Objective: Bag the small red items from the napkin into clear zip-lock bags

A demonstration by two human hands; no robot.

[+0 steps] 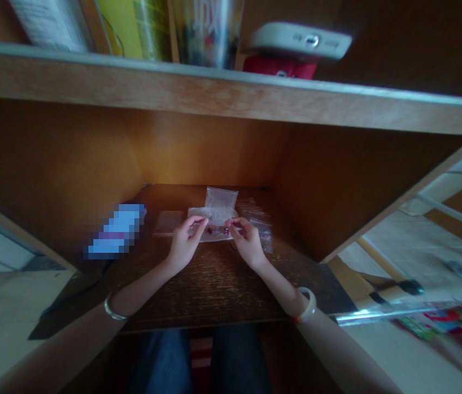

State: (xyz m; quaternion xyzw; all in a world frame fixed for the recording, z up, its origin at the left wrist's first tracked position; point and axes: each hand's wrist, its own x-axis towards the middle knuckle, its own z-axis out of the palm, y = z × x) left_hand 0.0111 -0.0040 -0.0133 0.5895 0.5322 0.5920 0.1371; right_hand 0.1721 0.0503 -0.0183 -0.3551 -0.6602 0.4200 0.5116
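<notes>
Close together over the desk top, both of my hands are pinched at a small clear plastic bag (222,198). My left hand (186,243) has thumb and forefinger closed at the bag's near left side. My right hand (249,242) is also in a pinch, at the near right side; what lies between its fingertips is too small to make out. Below the fingertips, small dark red pieces (211,231) show on a larger clear plastic sheet or bag (195,212). More clear bags (260,218) lie in a pile beside my right hand, and a flat clear packet (168,221) lies left of my left hand.
The dark wooden desk top (210,284) sits in a cubby with side walls. A shelf edge (214,96) crosses above, carrying a white phone-like object (300,41), a red item (280,67) and several containers. A pixelated blue object (116,232) stands at the left.
</notes>
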